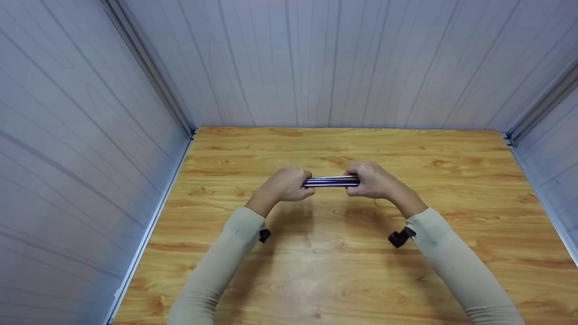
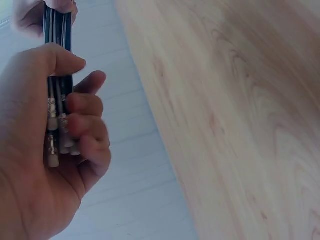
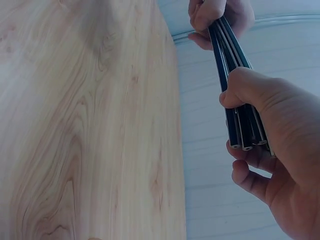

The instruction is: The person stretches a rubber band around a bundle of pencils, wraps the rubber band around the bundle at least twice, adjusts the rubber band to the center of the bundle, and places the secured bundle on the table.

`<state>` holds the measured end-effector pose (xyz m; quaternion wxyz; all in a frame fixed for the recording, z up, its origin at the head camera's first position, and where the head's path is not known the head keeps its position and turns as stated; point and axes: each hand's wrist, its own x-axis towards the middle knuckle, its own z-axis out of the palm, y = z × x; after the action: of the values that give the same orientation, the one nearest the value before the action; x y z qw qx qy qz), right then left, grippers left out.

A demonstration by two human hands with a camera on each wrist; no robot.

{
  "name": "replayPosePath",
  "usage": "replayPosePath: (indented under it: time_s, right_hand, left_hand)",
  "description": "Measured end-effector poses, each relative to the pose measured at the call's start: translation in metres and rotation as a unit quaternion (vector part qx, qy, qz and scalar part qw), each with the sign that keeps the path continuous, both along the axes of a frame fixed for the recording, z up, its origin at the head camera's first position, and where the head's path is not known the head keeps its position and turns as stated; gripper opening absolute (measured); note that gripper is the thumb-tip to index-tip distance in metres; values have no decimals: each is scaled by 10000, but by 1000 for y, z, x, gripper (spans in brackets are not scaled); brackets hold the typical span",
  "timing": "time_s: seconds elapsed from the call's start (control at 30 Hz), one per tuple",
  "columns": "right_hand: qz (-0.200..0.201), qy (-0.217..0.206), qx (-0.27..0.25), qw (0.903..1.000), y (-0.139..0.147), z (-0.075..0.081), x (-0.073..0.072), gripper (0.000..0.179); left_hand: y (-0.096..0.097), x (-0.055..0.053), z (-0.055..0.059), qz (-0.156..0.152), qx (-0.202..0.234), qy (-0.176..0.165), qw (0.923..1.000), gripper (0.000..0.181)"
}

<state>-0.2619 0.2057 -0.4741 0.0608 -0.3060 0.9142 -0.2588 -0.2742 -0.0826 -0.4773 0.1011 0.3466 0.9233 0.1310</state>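
Note:
A bundle of several dark pencils (image 1: 331, 181) is held level above the wooden table, stretched between both hands. My left hand (image 1: 289, 184) grips one end; in the left wrist view, white erasers with metal bands (image 2: 53, 159) lie in the palm under curled fingers. At the other end my right hand (image 1: 369, 180) holds the bundle, its thumb (image 3: 240, 90) laid across the pencils. The right wrist view shows flat, unsharpened-looking ends (image 3: 247, 147) sticking out past that thumb. Between the hands the middle of the bundle is uncovered.
A wood-grain table (image 1: 316, 271) lies below the hands. Pale panel walls stand behind it (image 1: 316, 63), on the left (image 1: 81, 135) and on the right (image 1: 555, 149). Black wrist cameras stick out under the left sleeve (image 1: 265, 235) and right sleeve (image 1: 401, 237).

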Motion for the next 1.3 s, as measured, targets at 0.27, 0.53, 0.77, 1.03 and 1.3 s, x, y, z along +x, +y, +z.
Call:
replayPosePath:
  time_s: [0.27,0.53,0.77,1.03,1.3]
  right_hand:
    - [166,206,-86,9996,3,-6,0,8]
    - [126,252,-129,9995,6,-6,2,33]
    - [-498,-82,-1482,9877,21,-14,13,54]
    - [-1831,-1120,-3963,8927,15,-22,32,46]
    - [-2052,-1411,-4366,8645,1,-30,51,53]
  left_hand:
    - [-3,0,0,-92,104,-175,9997,20]
    - [-8,-3,-2,-47,232,-173,9996,24]
    - [-25,-7,-1,128,437,-227,9987,26]
    - [-37,-14,-1,379,400,-230,9982,27]
    - [-36,-14,-2,471,444,-296,9975,27]
